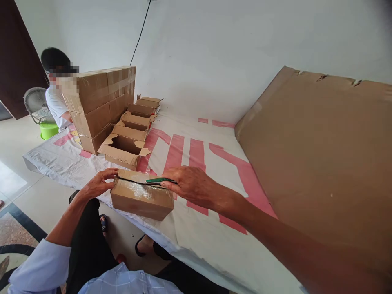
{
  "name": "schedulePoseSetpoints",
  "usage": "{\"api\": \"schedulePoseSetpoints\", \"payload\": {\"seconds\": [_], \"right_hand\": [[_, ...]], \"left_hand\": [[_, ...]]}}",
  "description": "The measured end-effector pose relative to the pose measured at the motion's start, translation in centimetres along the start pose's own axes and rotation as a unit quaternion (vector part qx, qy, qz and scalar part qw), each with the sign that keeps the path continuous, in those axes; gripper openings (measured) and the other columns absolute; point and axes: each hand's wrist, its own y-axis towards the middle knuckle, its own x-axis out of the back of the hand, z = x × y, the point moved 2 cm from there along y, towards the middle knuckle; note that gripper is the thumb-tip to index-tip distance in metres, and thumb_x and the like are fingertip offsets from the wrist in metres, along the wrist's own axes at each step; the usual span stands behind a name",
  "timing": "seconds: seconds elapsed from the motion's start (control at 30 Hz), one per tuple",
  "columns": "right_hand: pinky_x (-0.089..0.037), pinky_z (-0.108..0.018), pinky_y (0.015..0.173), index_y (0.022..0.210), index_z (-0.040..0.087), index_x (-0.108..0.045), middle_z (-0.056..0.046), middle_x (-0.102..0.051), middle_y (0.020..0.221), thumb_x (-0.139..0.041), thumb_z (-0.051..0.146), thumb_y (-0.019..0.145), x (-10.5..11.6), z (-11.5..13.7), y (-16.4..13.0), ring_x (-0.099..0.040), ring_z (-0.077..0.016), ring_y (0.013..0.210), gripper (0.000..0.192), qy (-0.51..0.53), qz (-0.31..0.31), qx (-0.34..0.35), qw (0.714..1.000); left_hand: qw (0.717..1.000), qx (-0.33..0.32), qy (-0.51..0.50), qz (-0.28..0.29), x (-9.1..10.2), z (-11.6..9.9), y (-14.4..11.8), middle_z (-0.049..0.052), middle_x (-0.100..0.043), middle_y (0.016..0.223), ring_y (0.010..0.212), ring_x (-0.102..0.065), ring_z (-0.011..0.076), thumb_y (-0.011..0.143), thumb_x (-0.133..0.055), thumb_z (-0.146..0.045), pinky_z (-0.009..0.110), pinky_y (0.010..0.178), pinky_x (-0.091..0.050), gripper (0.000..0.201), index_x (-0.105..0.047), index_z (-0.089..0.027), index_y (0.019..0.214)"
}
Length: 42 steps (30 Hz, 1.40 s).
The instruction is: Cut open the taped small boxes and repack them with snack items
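A white sheet with broad pink stripes (196,155) covers the low surface in front of you, and a big flattened cardboard sheet (315,163) leans across its right side. At the far left a stack of sealed cartons (101,102) stands beside a row of 4 opened boxes (130,141), with another person (56,98) seated behind the stack.

Right at the near edge sits the small cardboard box (141,196), its long axis running left to right across you. Your left hand (98,184) clasps its left end, fingers curled over the top corner. Your right hand (191,185) comes in from the right, closed on a green-handled cutter (159,180) that lies flat along the box's top, in line with the long axis and pointing left toward the other hand. One top flap looks slightly lifted; clear tape glints on the front face. Both hands are on the box; the right carries the tool.
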Motion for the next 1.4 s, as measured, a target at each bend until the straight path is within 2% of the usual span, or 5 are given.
{"api": "schedulePoseSetpoints", "payload": {"seconds": [0.37, 0.73, 0.93, 1.07, 1.4], "right_hand": [[-0.046, -0.033, 0.062, 0.095, 0.028, -0.077, -0.003, -0.075, 0.081, -0.047, 0.052, 0.104, -1.5, -7.8, -8.2, -0.063, -0.0212, 0.067, 0.039, 0.142, -0.059, -0.118, 0.981], [-0.057, -0.064, 0.091, 0.111, 0.024, -0.067, -0.019, -0.071, 0.110, -0.039, 0.061, 0.090, -22.6, -14.1, -18.7, -0.067, -0.0447, 0.109, 0.051, 0.117, -0.236, -0.413, 0.872], [-0.048, -0.055, 0.118, 0.147, 0.027, -0.055, -0.015, -0.058, 0.153, -0.056, 0.062, 0.098, -15.7, -8.4, -11.3, -0.052, -0.0353, 0.145, 0.060, 0.213, -0.314, -0.212, 0.900], [-0.029, -0.059, 0.131, 0.167, 0.029, -0.036, -0.013, -0.037, 0.174, -0.074, 0.067, 0.086, -12.6, -3.8, -4.3, -0.028, -0.0384, 0.163, 0.097, 0.207, -0.180, -0.017, 0.961], [-0.032, -0.059, 0.127, 0.161, 0.020, -0.046, -0.019, -0.047, 0.166, -0.081, 0.054, 0.082, -8.7, -2.4, 0.1, -0.036, -0.0394, 0.157, 0.093, 0.147, -0.017, 0.003, 0.989]], "left_hand": [[1.000, 0.014, 0.002, 0.012, -0.1, -0.7, -0.2, 0.009, -0.062, 0.155, 0.138, -0.062, 0.0368, 0.081, -0.083, -0.034, 0.052, 0.122, -0.046, 0.050, -0.079, -0.026, 0.130], [0.988, 0.037, 0.090, 0.123, 1.2, 0.0, -0.6, 0.014, -0.037, 0.174, 0.156, -0.039, 0.0445, 0.067, -0.096, -0.059, 0.059, 0.115, -0.050, 0.116, -0.041, -0.034, 0.165], [0.973, 0.008, 0.185, 0.141, 0.8, -1.0, -0.6, 0.016, -0.020, 0.180, 0.161, -0.028, 0.0465, 0.064, -0.095, -0.067, 0.059, 0.119, -0.046, 0.141, -0.012, -0.034, 0.174], [0.967, -0.006, 0.218, 0.133, 0.1, -1.1, -0.2, 0.020, -0.029, 0.173, 0.155, -0.036, 0.0461, 0.060, -0.096, -0.069, 0.058, 0.121, -0.043, 0.151, -0.007, -0.027, 0.175], [0.956, -0.044, 0.274, 0.093, -0.3, 0.2, 0.7, 0.020, -0.035, 0.163, 0.152, -0.038, 0.0453, 0.051, -0.103, -0.049, 0.060, 0.128, -0.033, 0.135, -0.033, -0.021, 0.164]]}}
